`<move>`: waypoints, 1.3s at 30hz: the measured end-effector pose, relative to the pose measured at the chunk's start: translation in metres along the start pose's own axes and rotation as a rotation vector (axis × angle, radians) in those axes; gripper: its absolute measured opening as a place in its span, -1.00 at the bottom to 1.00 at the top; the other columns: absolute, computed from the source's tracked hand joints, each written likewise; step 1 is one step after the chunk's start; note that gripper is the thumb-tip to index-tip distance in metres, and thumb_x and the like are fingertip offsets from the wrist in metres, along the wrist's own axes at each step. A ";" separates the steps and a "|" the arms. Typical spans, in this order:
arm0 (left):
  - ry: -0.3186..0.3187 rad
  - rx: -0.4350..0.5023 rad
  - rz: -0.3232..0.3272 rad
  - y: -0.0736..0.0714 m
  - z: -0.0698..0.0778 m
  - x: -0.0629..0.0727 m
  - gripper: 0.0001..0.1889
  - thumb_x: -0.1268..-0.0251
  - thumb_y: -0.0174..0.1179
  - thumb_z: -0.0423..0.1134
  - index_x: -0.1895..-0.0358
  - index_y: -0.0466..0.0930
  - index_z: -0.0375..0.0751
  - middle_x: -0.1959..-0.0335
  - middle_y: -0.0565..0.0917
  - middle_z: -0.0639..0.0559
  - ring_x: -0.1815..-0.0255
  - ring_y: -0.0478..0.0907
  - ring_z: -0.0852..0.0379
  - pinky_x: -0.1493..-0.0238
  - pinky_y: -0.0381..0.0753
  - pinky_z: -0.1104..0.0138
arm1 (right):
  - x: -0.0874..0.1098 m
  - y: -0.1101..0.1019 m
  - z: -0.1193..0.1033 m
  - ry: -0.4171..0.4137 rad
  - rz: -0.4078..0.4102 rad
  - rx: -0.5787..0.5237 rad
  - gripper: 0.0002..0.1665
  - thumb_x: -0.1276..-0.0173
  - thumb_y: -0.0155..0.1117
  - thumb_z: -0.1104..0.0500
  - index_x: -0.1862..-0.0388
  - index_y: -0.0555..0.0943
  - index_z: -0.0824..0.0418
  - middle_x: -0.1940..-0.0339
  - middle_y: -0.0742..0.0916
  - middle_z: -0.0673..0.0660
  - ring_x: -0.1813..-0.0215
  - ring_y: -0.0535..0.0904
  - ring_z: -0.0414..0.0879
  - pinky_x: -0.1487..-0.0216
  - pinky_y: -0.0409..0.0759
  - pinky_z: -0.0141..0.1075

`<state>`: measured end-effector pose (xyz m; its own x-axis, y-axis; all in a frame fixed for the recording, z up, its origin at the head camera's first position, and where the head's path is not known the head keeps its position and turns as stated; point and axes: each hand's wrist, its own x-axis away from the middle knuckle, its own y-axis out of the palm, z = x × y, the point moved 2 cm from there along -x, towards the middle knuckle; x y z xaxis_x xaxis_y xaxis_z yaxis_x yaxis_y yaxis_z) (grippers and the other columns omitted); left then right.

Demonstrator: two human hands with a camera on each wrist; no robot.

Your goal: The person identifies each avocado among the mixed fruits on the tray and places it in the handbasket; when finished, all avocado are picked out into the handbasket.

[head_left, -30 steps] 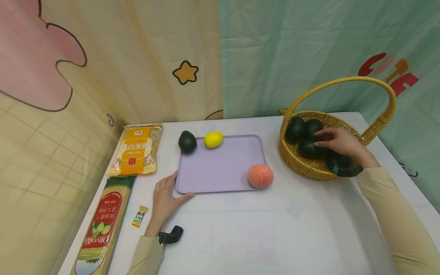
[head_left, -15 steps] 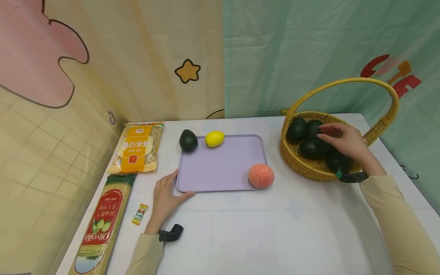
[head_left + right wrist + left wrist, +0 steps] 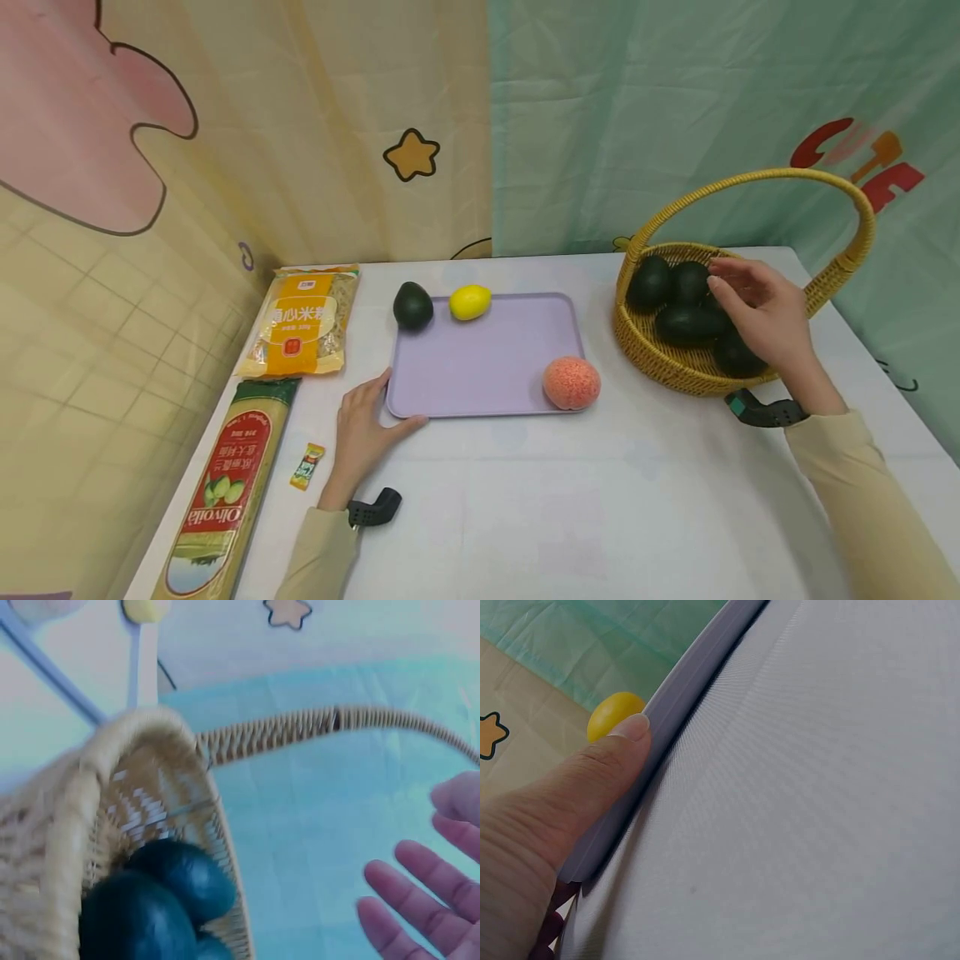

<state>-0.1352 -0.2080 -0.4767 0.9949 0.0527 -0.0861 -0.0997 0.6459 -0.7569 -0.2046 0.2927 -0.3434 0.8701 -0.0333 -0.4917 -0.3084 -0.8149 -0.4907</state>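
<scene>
My left hand (image 3: pixel 369 433) rests at the near left corner of a lilac tray (image 3: pixel 480 358). Its straight thumb (image 3: pixel 622 757) touches the front rim and its fingers lie along the left side. A dark green avocado (image 3: pixel 412 307) and a yellow lemon (image 3: pixel 470 302) sit at the tray's back left, and a coral-pink round fruit (image 3: pixel 572 383) at its front right corner. My right hand (image 3: pixel 768 312), empty with relaxed, spread fingers, hovers over the right side of a wicker basket (image 3: pixel 637 346). Several dark green avocados (image 3: pixel 686 325) lie inside, partly hidden by the hand.
An arched handle (image 3: pixel 750 174) rises over the basket. On the left lie a bag of rice noodles (image 3: pixel 300 325), a long spaghetti packet (image 3: pixel 232 475) and a small wrapped candy (image 3: pixel 307 467). A printed curtain (image 3: pixel 555 125) hangs behind the table.
My right hand has lifted off the avocados and drawn back to the right, with its fingers more spread and holding nothing. My left hand stays at the tray corner.
</scene>
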 end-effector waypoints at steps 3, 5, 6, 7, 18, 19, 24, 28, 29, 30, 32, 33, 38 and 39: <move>0.002 0.006 0.003 0.000 0.000 0.000 0.05 0.16 0.44 0.24 -0.43 0.21 -0.16 -0.31 0.33 -0.19 -0.31 0.11 -0.14 -0.28 0.06 -0.04 | 0.004 0.003 -0.024 -0.085 0.071 -0.049 -0.65 -0.29 0.23 0.40 -0.06 0.56 0.44 0.08 0.67 -0.08 0.18 0.54 -0.35 0.22 0.43 -0.57; 0.004 0.010 0.005 0.000 0.000 0.001 0.05 0.16 0.44 0.23 -0.43 0.21 -0.16 -0.31 0.33 -0.19 -0.31 0.12 -0.15 -0.28 0.06 -0.04 | 0.007 0.006 -0.041 -0.137 0.109 -0.070 -0.67 -0.28 0.22 0.43 -0.03 0.57 0.47 0.11 0.69 -0.01 0.21 0.55 -0.34 0.23 0.43 -0.56; 0.005 0.011 0.006 0.000 0.000 0.001 0.05 0.16 0.44 0.23 -0.43 0.21 -0.16 -0.31 0.33 -0.19 -0.31 0.12 -0.15 -0.28 0.06 -0.04 | 0.008 0.007 -0.049 -0.159 0.125 -0.085 -0.68 -0.27 0.22 0.43 -0.02 0.57 0.49 0.12 0.70 0.02 0.22 0.55 -0.34 0.22 0.44 -0.55; 0.005 0.011 0.007 0.000 0.000 0.000 0.05 0.17 0.44 0.24 -0.43 0.21 -0.15 -0.31 0.33 -0.19 -0.31 0.12 -0.14 -0.28 0.06 -0.04 | 0.009 0.009 -0.055 -0.181 0.138 -0.102 -0.69 -0.27 0.22 0.43 0.00 0.57 0.50 0.13 0.70 0.03 0.22 0.55 -0.34 0.22 0.44 -0.55; 0.011 0.011 0.012 -0.001 0.000 0.001 0.04 0.16 0.45 0.22 -0.43 0.22 -0.15 -0.31 0.33 -0.19 -0.31 0.11 -0.15 -0.28 0.05 -0.05 | 0.013 0.039 -0.094 -0.466 0.138 -0.172 -0.65 -0.29 0.24 0.25 0.20 0.58 0.60 0.27 0.65 0.43 0.21 0.56 -0.27 0.17 0.50 -0.48; 0.010 0.012 0.011 -0.001 0.000 0.001 0.04 0.16 0.45 0.22 -0.43 0.22 -0.15 -0.31 0.33 -0.19 -0.31 0.11 -0.15 -0.28 0.05 -0.05 | 0.014 0.043 -0.096 -0.482 0.123 -0.180 -0.64 -0.30 0.24 0.23 0.21 0.58 0.61 0.28 0.65 0.44 0.22 0.56 -0.27 0.18 0.50 -0.48; 0.008 0.013 0.005 -0.001 0.001 0.001 0.04 0.17 0.44 0.24 -0.43 0.22 -0.14 -0.31 0.33 -0.19 -0.32 0.11 -0.15 -0.28 0.06 -0.05 | 0.012 0.067 -0.096 -0.534 0.026 -0.192 -0.71 -0.27 0.24 0.29 0.19 0.58 0.57 0.28 0.66 0.40 0.25 0.56 -0.18 0.19 0.51 -0.46; 0.013 0.012 0.013 -0.001 0.001 0.000 0.03 0.17 0.45 0.22 -0.42 0.23 -0.16 -0.30 0.34 -0.20 -0.31 0.11 -0.15 -0.27 0.07 -0.05 | 0.007 0.093 -0.087 -0.545 -0.073 -0.197 -0.71 -0.16 0.31 0.42 0.10 0.61 0.46 0.20 0.69 0.28 0.23 0.58 -0.05 0.14 0.53 -0.44; 0.014 0.012 0.015 -0.001 0.000 0.000 0.03 0.17 0.45 0.22 -0.42 0.23 -0.16 -0.30 0.34 -0.20 -0.31 0.12 -0.15 -0.27 0.07 -0.05 | 0.006 0.099 -0.086 -0.546 -0.098 -0.198 -0.68 -0.13 0.32 0.43 0.08 0.62 0.43 0.18 0.70 0.25 0.22 0.58 -0.03 0.13 0.54 -0.43; 0.016 0.013 0.018 -0.001 0.000 0.000 0.03 0.17 0.45 0.21 -0.42 0.24 -0.16 -0.30 0.34 -0.19 -0.31 0.12 -0.15 -0.27 0.07 -0.04 | 0.004 0.106 -0.086 -0.549 -0.117 -0.197 -0.65 -0.11 0.34 0.44 0.07 0.62 0.40 0.17 0.71 0.22 0.21 0.59 -0.02 0.12 0.54 -0.42; 0.019 0.013 0.021 -0.001 0.000 0.000 0.03 0.17 0.45 0.21 -0.41 0.24 -0.16 -0.30 0.34 -0.19 -0.30 0.13 -0.15 -0.27 0.07 -0.04 | 0.002 0.118 -0.087 -0.555 -0.152 -0.200 -0.62 -0.06 0.37 0.46 0.07 0.63 0.38 0.16 0.71 0.20 0.19 0.59 -0.01 0.13 0.55 -0.38; 0.020 0.013 0.021 -0.001 0.000 0.000 0.03 0.17 0.45 0.22 -0.41 0.24 -0.16 -0.30 0.34 -0.19 -0.30 0.13 -0.15 -0.27 0.07 -0.04 | 0.001 0.125 -0.089 -0.561 -0.174 -0.192 -0.61 -0.06 0.37 0.45 0.06 0.63 0.36 0.15 0.71 0.19 0.17 0.59 -0.03 0.12 0.56 -0.35; 0.017 0.002 0.015 0.000 -0.002 -0.001 0.05 0.18 0.42 0.27 -0.42 0.23 -0.14 -0.31 0.34 -0.17 -0.31 0.12 -0.14 -0.28 0.06 -0.04 | -0.005 0.156 -0.103 -0.518 -0.339 -0.131 -0.59 -0.20 0.37 0.28 -0.06 0.60 0.27 0.02 0.69 0.12 0.03 0.57 -0.06 0.05 0.56 -0.18; 0.016 0.000 0.015 0.000 -0.002 -0.001 0.05 0.18 0.42 0.27 -0.42 0.22 -0.14 -0.31 0.33 -0.17 -0.31 0.12 -0.14 -0.28 0.06 -0.04 | -0.006 0.162 -0.106 -0.496 -0.384 -0.113 -0.57 -0.24 0.35 0.23 -0.10 0.58 0.25 -0.03 0.67 0.11 -0.02 0.56 -0.07 0.01 0.55 -0.17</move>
<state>-0.1362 -0.2094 -0.4782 0.9929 0.0501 -0.1077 -0.1145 0.6453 -0.7553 -0.2194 0.0996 -0.3438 0.6207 0.5234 -0.5838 0.0565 -0.7725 -0.6325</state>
